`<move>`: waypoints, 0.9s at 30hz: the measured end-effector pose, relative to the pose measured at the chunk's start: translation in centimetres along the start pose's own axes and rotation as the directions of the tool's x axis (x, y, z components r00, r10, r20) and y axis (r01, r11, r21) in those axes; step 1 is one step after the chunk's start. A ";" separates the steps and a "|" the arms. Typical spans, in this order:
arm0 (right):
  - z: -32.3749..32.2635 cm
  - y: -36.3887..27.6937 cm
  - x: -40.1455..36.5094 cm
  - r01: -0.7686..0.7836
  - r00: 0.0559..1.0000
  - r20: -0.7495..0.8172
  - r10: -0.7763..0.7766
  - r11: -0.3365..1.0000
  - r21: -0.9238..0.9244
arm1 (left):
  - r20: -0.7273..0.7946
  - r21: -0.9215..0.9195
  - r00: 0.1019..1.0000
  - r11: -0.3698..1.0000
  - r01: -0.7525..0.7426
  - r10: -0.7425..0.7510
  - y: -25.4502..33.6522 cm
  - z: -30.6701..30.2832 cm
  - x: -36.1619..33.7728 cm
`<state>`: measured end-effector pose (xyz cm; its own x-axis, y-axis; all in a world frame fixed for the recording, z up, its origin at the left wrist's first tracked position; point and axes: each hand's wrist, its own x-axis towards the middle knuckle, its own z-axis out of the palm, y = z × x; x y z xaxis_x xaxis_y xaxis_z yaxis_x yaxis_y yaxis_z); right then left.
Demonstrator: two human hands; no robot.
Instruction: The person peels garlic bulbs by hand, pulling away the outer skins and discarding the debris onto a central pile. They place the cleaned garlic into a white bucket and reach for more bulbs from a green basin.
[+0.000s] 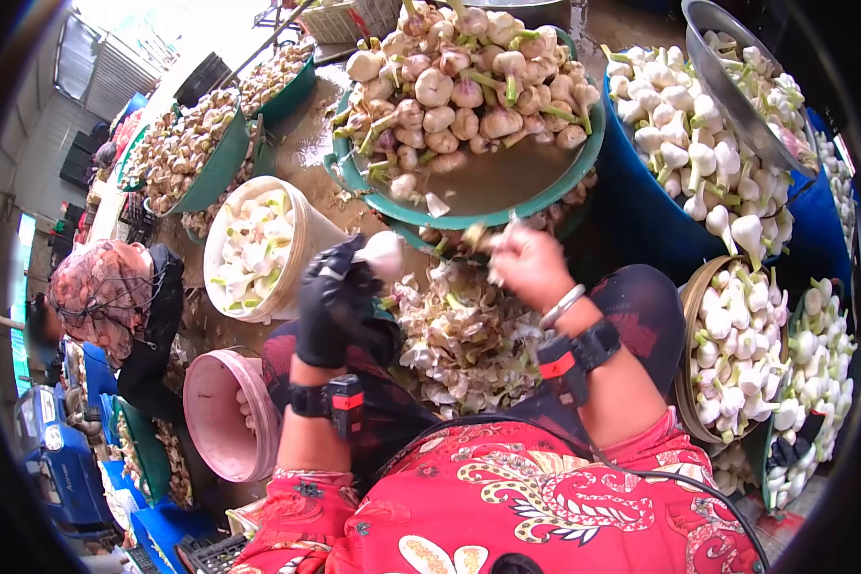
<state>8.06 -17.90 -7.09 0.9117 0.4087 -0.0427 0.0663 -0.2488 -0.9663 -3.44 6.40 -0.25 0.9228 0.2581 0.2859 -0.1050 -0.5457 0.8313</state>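
Observation:
My left hand (337, 304), in a black glove, grips a pale garlic bulb (383, 254) that sticks out past the fingers to the right. My bare right hand (534, 266), a bracelet at its wrist, is closed and smeared by motion. A small brownish piece (480, 236) shows at its fingertips; I cannot tell what it is. Below and between both hands lies a heap of garlic skins and trimmings (464, 335). Just beyond them stands a green basin (378, 199) of cloudy water, piled with unpeeled garlic bulbs (469, 91).
To the left are a white bucket (301, 230) of peeled garlic and a pink bucket (201, 421) with a few pieces inside. A blue tub (631, 143) of cleaned bulbs, a metal bowl (737, 105) and another bucket (689, 383) stand right. Another person (148, 316) sits at left.

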 end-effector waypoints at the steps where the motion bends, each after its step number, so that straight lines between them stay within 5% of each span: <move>1: 0.1 0.3 -0.4 0.048 0.988 0.151 -0.016 0.976 -0.210 | -0.004 -0.230 0.988 0.962 0.147 -0.152 -1.6 -2.1 0.4; 3: 0.9 -0.1 -1.2 0.187 0.949 0.315 -0.018 0.837 -0.514 | -0.259 -0.301 0.949 0.949 0.096 -0.178 -2.4 -6.6 1.6; 4: 1.2 -0.3 -1.4 0.218 0.918 0.394 0.048 0.769 -0.602 | -0.325 -0.132 0.928 0.980 0.148 -0.183 -3.5 -9.9 2.5; 5: 1.4 -0.6 -1.5 0.201 0.927 0.375 0.029 0.806 -0.557 | -0.374 0.188 0.927 0.977 0.105 -0.028 -4.2 -12.0 3.2; 6: 1.4 -1.1 -1.5 0.184 0.934 0.357 0.011 0.842 -0.508 | -0.386 0.253 0.922 0.957 0.140 -0.032 -4.5 -13.5 4.0; 8: 1.3 -2.9 -1.1 0.102 0.964 0.264 0.012 0.906 -0.411 | -0.268 0.433 0.961 0.899 0.062 0.063 -4.8 -13.3 5.2; 9: 1.3 -3.5 -0.9 0.025 0.984 0.177 0.030 0.953 -0.302 | -0.222 0.322 0.974 0.946 0.030 0.045 -4.1 -10.7 6.1; 10: 1.7 -3.5 -0.7 0.026 0.984 0.176 0.029 0.953 -0.303 | -0.047 0.465 0.989 0.879 -0.103 0.141 -4.0 -8.3 7.0; 12: 2.3 -2.8 -0.5 0.113 0.993 0.041 -0.110 0.990 -0.084 | 0.139 0.510 0.990 0.855 -0.091 0.023 -2.9 -2.7 9.5; 16: 2.3 -2.6 -0.4 0.173 0.984 0.076 -0.159 0.959 -0.226 | 0.378 0.717 0.923 0.609 -0.340 0.071 -7.8 3.9 15.5; 18: 2.2 -2.5 0.0 0.199 0.979 0.085 -0.183 0.948 -0.250 | 0.458 0.826 0.869 0.452 -0.337 -0.189 -8.8 4.9 17.2; 20: 1.8 -3.3 0.3 0.151 0.988 0.070 -0.140 0.967 -0.204 | 0.400 0.840 0.872 0.494 -0.226 -0.282 -8.8 5.3 17.3; 24: 2.2 -3.5 0.7 0.169 0.985 0.047 -0.163 0.975 -0.145 | 0.421 0.829 0.867 0.501 -0.249 -0.265 -8.3 4.7 17.1; 26: 2.5 -3.1 0.6 0.175 0.984 0.046 -0.171 0.978 -0.116 | 0.398 0.905 0.777 0.349 -0.245 -0.487 -6.7 5.1 17.2; 27: 2.7 -3.0 0.5 0.181 0.983 0.044 -0.177 0.980 -0.089 | 0.384 0.895 0.819 0.392 -0.215 -0.426 -6.2 4.9 16.7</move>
<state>7.26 -14.57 -4.94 0.8669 0.4842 0.1183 0.2658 -0.2482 -0.9315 14.50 10.16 -2.97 0.9429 0.1380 -0.3032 0.0916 -0.9825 -0.1624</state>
